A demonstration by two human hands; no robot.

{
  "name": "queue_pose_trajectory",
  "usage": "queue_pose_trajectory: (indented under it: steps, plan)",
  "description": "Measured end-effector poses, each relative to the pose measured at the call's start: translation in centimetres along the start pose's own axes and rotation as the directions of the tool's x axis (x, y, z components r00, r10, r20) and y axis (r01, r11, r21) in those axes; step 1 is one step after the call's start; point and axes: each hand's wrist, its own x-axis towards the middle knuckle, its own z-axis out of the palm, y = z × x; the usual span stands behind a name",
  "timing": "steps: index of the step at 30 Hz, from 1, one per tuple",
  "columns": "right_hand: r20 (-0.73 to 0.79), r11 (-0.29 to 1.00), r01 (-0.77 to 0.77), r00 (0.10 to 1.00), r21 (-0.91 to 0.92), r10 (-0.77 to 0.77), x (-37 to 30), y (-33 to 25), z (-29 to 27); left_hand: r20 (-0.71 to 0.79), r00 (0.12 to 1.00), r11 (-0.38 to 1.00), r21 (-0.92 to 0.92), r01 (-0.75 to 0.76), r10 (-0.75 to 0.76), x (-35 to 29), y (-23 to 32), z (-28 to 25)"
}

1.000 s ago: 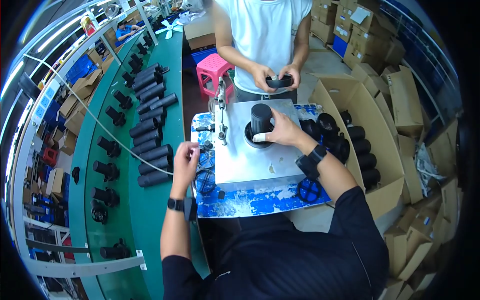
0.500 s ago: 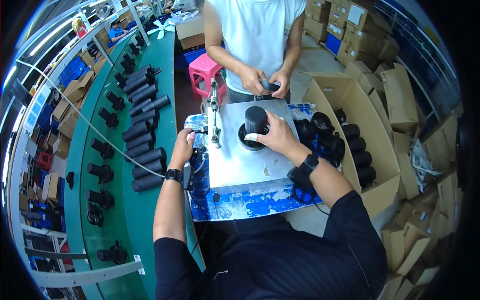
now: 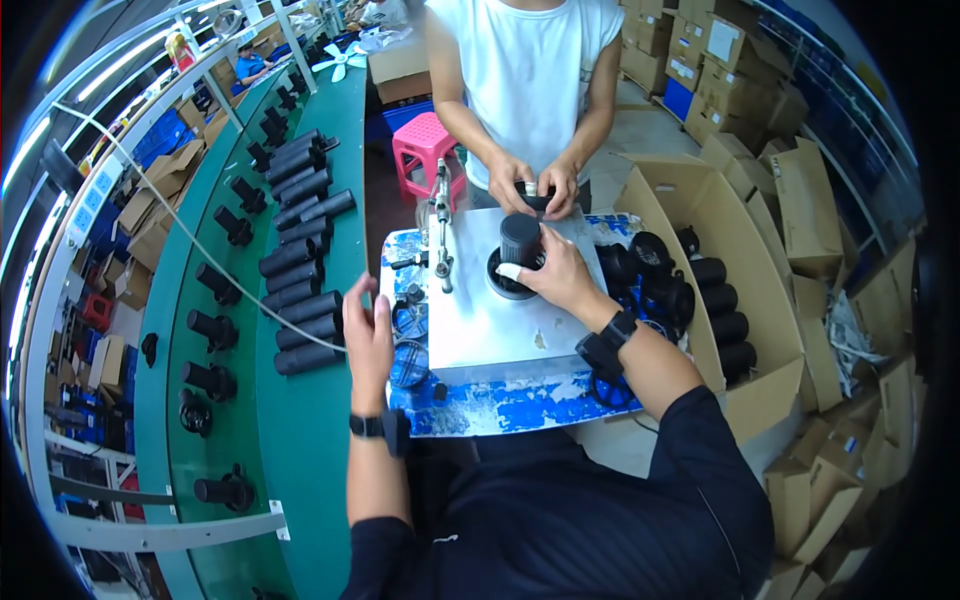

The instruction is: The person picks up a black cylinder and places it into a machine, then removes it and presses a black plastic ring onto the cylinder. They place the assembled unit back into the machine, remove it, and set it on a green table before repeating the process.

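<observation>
My right hand (image 3: pixel 556 271) grips a black ribbed cylindrical part (image 3: pixel 519 238) from its right side, a white wrap on the thumb. The part stands upright in a round black fitting (image 3: pixel 508 287) on a metal-topped box (image 3: pixel 480 345). My left hand (image 3: pixel 368 335) is raised over the left edge of the blue worktable, fingers stretched out and holding nothing. Ahead of it, a black handle (image 3: pixel 408 263) sticks out from a metal clamp-like mechanism (image 3: pixel 443 230) on the box. Across from me, a person's hands hold a dark curved part (image 3: pixel 536 198).
On the left, a green bench (image 3: pixel 262 420) carries rows of black cylinders (image 3: pixel 308 335) and flanged black parts (image 3: pixel 210 328). Black round parts (image 3: pixel 660 285) lie right of the box, beside an open carton (image 3: pixel 765 330) holding black cylinders. A pink stool (image 3: pixel 420 145) stands beyond.
My left hand has let go of the black handle and drawn back toward me, its fingers now extended. My right hand keeps its grip on the black part.
</observation>
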Motion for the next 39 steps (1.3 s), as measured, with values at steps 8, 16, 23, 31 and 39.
queue_pose_trajectory:
  steps: [8, 16, 23, 31, 39]
  plan:
    - [-0.3, 0.37, 0.321, 0.947, 0.872, -0.114, 2.5, -17.5, -9.7, 0.062, 0.99, 0.989, -0.072, 0.132, -0.128, -17.5, 3.9, -10.8]
    - [0.362, 0.751, 0.52, 0.663, 0.406, -0.655, -13.7, -19.0, 12.1, -0.159, 0.986, 0.994, 0.104, -0.039, 0.055, -19.0, 8.4, -11.8]
    - [0.622, 0.87, -0.062, 0.724, 0.49, -0.298, -16.9, -11.4, 18.2, -0.466, 0.884, 0.751, 0.595, 0.287, 0.032, -12.5, 1.0, -24.8]
    - [0.629, 0.881, -0.097, 0.736, 0.464, -0.25, -20.0, -4.0, 20.0, -0.691, 0.681, 0.219, 0.645, 0.732, -0.241, -6.8, -14.7, -40.4]
    - [0.623, 0.885, -0.085, 0.741, 0.458, -0.251, -19.3, -3.4, 19.7, -0.113, 0.985, 0.263, 0.954, 0.144, -0.128, -0.3, -13.0, -31.0]
